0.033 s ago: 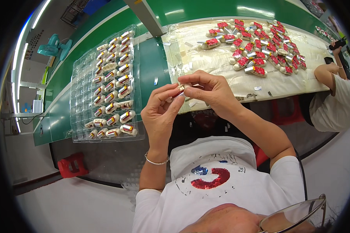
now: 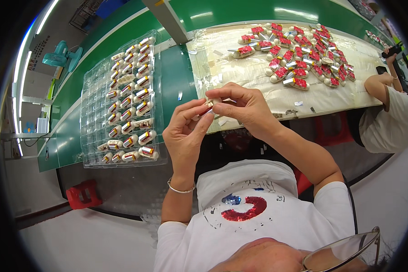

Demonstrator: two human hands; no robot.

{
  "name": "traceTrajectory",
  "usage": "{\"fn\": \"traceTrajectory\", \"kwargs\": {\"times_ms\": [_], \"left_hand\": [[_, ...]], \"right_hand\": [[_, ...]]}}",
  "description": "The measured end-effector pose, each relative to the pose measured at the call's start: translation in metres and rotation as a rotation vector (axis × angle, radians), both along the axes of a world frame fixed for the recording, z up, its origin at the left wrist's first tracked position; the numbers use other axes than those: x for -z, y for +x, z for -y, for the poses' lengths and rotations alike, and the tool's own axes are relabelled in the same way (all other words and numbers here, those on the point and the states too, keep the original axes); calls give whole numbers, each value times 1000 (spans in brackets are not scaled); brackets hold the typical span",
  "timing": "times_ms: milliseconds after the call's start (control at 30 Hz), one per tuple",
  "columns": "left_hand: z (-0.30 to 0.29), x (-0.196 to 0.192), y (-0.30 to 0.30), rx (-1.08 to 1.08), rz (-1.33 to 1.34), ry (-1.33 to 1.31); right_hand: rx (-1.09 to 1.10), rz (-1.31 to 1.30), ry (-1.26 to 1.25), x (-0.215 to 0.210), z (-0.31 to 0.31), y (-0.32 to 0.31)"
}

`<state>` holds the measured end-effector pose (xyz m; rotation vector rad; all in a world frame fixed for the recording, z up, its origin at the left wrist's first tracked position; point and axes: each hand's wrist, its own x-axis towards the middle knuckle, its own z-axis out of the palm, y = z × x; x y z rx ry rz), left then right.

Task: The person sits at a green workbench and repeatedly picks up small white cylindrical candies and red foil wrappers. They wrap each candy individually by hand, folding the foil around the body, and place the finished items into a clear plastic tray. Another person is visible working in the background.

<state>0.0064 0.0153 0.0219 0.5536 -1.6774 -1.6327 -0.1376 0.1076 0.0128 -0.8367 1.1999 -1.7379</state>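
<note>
Pinching one small cream part (image 2: 208,105) between left hand (image 2: 186,131) and right hand (image 2: 242,106), you raise it above the counter (image 2: 177,77) for close fingertip work.

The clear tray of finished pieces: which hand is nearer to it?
Left. The left hand is just beside the clear tray's inner edge; the right hand lies farther over, above the pale mat. Both pinch one small piece.
</note>
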Motion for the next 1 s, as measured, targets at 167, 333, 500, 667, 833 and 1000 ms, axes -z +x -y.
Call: {"fn": "traceTrajectory", "kwargs": {"times_ms": [167,333,500,667,833,1000], "left_hand": [[6,2,-4,20,33,-125],[13,3,-2,81,41,-195],[20,9,4,88,-4,-189],[20,10,6,86,-7,-59],[28,11,4,120,5,106],[32,11,9,109,-29,184]], "right_hand": [[10,-63,24,1,2,-7],[-43,-12,91,3,7,-14],[-37,-65,67,-1,10,-11],[-45,96,77,5,14,-6],[-43,269,82,11,17,-7],[105,-273,98,9,25,-31]]}}
